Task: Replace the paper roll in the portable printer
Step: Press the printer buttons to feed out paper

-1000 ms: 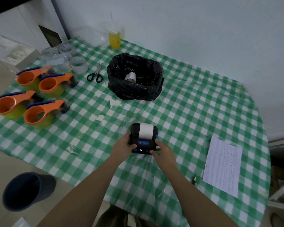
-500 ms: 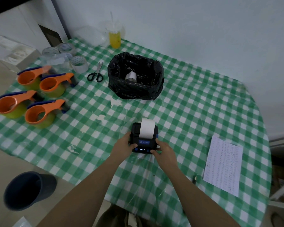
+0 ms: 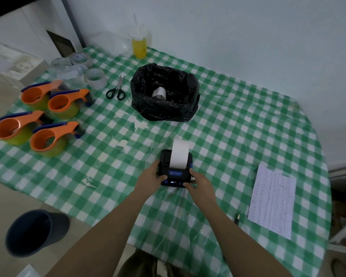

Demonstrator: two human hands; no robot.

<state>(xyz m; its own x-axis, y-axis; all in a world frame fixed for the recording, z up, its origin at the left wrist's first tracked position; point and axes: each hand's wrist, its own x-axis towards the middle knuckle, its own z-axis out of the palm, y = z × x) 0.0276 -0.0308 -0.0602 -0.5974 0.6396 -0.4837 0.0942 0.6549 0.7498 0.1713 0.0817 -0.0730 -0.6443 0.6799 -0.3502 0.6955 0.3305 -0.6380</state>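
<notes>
A small black portable printer (image 3: pixel 165 159) with blue buttons lies on the green checked tablecloth (image 3: pixel 238 132). A strip of white paper (image 3: pixel 179 153) comes out of its slot and reaches away from me. My left hand (image 3: pixel 149 179) grips the printer's left side. My right hand (image 3: pixel 200 182) holds its right front corner, with a finger on the front panel. Behind it stands a bin lined with a black bag (image 3: pixel 165 92), and a paper roll (image 3: pixel 159 92) lies inside it.
Several orange tape dispensers (image 3: pixel 48 118) and tape rolls (image 3: pixel 96 77) sit at the left. Scissors (image 3: pixel 116 88) lie beside the bin, a yellow drink cup (image 3: pixel 139 44) at the back. A printed sheet (image 3: pixel 272 200) lies right. A dark bucket (image 3: pixel 32 232) stands on the floor.
The white paper strip has fed further out of the printer, growing longer away from me. Both hands have stayed on the printer.
</notes>
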